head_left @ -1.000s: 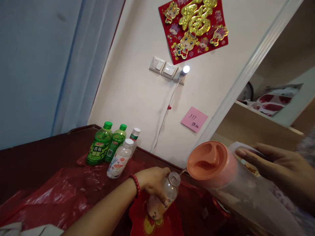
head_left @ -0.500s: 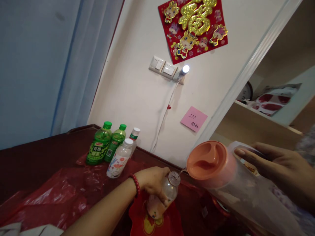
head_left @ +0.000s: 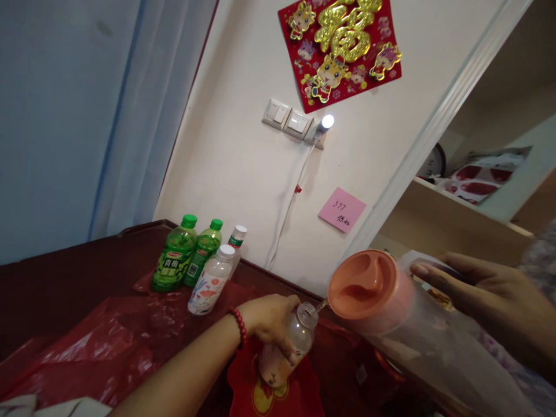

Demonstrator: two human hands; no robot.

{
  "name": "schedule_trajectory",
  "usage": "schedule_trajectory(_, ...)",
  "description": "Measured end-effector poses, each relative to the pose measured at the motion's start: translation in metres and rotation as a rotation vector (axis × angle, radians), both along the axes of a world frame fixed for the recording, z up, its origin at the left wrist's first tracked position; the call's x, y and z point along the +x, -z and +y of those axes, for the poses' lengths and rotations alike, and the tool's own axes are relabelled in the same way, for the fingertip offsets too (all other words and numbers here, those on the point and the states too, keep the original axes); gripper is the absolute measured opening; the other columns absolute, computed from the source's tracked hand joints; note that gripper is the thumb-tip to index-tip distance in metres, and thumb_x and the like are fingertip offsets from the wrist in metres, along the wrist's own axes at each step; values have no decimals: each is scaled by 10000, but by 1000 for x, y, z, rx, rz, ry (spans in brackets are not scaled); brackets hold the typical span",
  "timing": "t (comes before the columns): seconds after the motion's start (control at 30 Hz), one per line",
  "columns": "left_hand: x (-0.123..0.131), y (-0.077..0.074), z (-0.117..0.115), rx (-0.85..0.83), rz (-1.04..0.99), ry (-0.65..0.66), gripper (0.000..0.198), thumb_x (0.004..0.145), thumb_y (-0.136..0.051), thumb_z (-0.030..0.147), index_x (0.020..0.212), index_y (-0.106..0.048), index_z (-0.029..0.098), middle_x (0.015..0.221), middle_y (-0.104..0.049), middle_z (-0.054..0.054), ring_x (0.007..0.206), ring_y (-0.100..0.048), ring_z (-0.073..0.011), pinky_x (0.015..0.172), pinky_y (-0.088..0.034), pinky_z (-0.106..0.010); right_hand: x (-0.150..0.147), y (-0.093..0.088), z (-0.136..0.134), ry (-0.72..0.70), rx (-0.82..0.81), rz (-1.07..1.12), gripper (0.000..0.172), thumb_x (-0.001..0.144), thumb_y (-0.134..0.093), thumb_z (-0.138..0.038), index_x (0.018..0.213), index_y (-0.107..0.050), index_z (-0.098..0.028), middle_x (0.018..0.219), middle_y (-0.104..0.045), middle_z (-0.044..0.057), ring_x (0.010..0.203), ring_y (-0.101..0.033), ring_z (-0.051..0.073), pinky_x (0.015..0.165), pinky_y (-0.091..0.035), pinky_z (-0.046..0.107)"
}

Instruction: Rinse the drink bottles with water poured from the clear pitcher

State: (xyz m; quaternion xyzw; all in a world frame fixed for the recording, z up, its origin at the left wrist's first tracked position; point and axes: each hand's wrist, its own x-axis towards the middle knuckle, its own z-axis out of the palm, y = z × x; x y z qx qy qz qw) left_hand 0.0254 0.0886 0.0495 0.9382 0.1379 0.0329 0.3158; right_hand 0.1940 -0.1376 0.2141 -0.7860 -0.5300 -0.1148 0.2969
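Note:
My left hand, with a red bead bracelet on the wrist, is closed around a small clear plastic bottle with no cap, held tilted on the red cloth. My right hand grips the handle of a clear plastic pitcher with an orange-pink lid. The pitcher is tipped toward the bottle, its spout right at the bottle's open mouth, and a thin stream of water runs in.
Two green drink bottles, a white-capped floral bottle and another small bottle stand at the back of the dark red table. Red plastic sheeting lies crumpled over it. Behind are a wall with switches, a pink note and shelves.
The pitcher has tipped very slightly further and shifted a little left; both hands and the bottle stay where they were.

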Motion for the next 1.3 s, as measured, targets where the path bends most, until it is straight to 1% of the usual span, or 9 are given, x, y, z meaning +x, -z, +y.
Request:
schedule_trajectory(0.17, 0, 0, 0, -9, -6, 3, 826, 495, -942, 430, 1196, -572, 196, 1143, -724, -96, 988, -700, -323, 723, -524, -325, 5, 2, 0, 4, 51, 0, 459, 740, -624, -795, 801, -742, -356, 712, -660, -7, 657, -615, 313, 497, -458, 353)
schedule_trajectory(0.3, -1, -2, -1, -9, -5, -1, 812, 500, -943, 421, 1189, -576, 197, 1138, -726, -95, 981, -704, -320, 724, -522, -323, 2, 2, 2, -12, 25, 2, 424, 756, -602, -805, 803, -731, -403, 726, -673, -12, 678, -620, 324, 517, -462, 378)
schedule_trajectory(0.43, -2, -3, -2, -10, -1, -1, 833, 497, -949, 421, 1204, -572, 193, 1147, -723, -103, 994, -701, -327, 741, -528, -331, 4, 6, 5, -2, 82, 37, 448, 689, -612, -843, 760, -718, -414, 706, -669, -4, 622, -595, 321, 477, -428, 384)
schedule_trajectory(0.53, -2, -3, -2, -4, -1, -2, 826, 500, -949, 408, 1204, -574, 194, 1166, -718, -105, 1013, -696, -332, 766, -532, -340, 5, 7, 6, -3, 91, 63, 463, 658, -623, -852, 774, -731, -417, 730, -680, -3, 640, -607, 331, 487, -449, 394)
schedule_trajectory(0.67, -1, -3, -2, 7, 3, -5, 832, 492, -947, 396, 1205, -573, 186, 1143, -723, -116, 985, -701, -342, 744, -533, -351, 1, 6, 6, 1, 93, 26, 472, 673, -617, -849, 732, -732, -395, 692, -661, 7, 634, -598, 324, 483, -447, 385)
schedule_trajectory(0.87, -1, -3, -2, 8, 6, 3, 818, 493, -940, 440, 1179, -573, 186, 1131, -724, -117, 964, -704, -335, 724, -532, -346, -5, 5, 7, -5, 101, 16, 459, 711, -609, -829, 739, -740, -391, 715, -678, 1, 641, -608, 324, 486, -454, 386)
schedule_trajectory(1.0, 0, -3, -1, 7, 4, 6, 802, 493, -940, 423, 1169, -572, 200, 1129, -723, -99, 969, -699, -326, 723, -529, -334, -6, 5, 8, -24, 95, 8, 454, 732, -612, -812, 749, -745, -379, 709, -679, 11, 640, -614, 326, 484, -457, 387)
schedule_trajectory(1.2, 1, -1, -1, 10, 4, 1, 827, 484, -947, 410, 1185, -569, 190, 1124, -723, -109, 957, -700, -333, 709, -521, -338, -3, 5, 7, -16, 92, 33, 472, 727, -617, -807, 780, -751, -358, 763, -696, 5, 693, -618, 331, 529, -462, 379)
schedule_trajectory(1.3, 1, 0, -1, 9, -1, 5, 832, 485, -943, 428, 1189, -568, 191, 1121, -725, -108, 961, -700, -335, 707, -521, -338, -1, 5, 6, 22, 90, 49, 501, 679, -650, -806, 775, -759, -326, 761, -695, 15, 683, -623, 333, 519, -462, 370)
